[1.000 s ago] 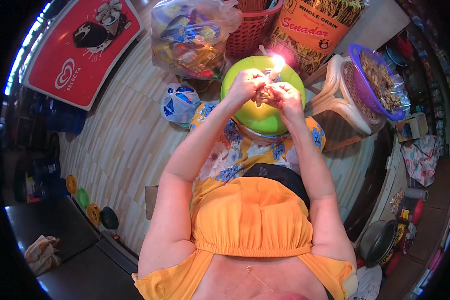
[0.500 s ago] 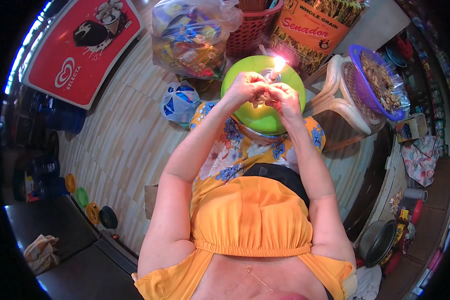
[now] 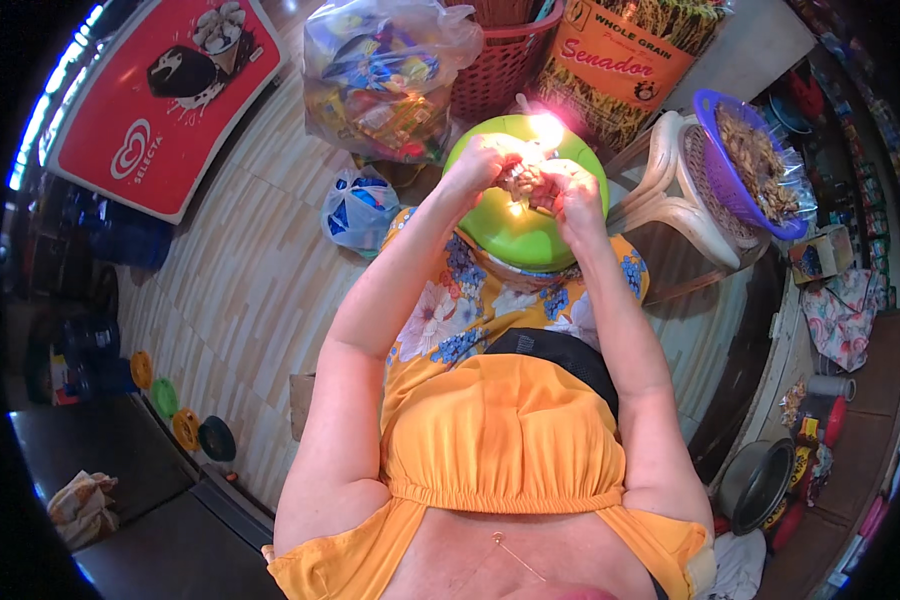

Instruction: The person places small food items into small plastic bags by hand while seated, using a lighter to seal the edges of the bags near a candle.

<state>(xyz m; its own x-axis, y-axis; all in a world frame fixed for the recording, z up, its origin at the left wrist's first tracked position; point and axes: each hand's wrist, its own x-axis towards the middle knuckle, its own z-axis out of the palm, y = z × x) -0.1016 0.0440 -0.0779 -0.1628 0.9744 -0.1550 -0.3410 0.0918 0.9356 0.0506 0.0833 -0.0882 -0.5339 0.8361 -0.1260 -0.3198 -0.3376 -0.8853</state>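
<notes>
Over a round lime-green tub or lid (image 3: 505,240), both hands meet at a small packet of tan-brown pieces (image 3: 522,182), which looks like clear plastic. My left hand (image 3: 478,165) pinches one side of it, fingers closed. On the other side my right hand (image 3: 573,190) grips it, also closed. Right behind the packet burns a bright candle flame (image 3: 547,130); glare and my fingers hide most of the candle. Whether the flame touches the packet, I cannot tell.
To the right, a purple basket (image 3: 708,150) of brown pieces rests on a wooden chair (image 3: 660,165). Beyond the tub are a pink-red basket (image 3: 490,80), a grain sack (image 3: 620,70) and a large filled plastic bag (image 3: 385,85). A smaller bag (image 3: 358,212) sits left.
My hands have moved slightly apart, and more of the packet shows between them. It is now nearer the flame, whose glare covers the candle.
</notes>
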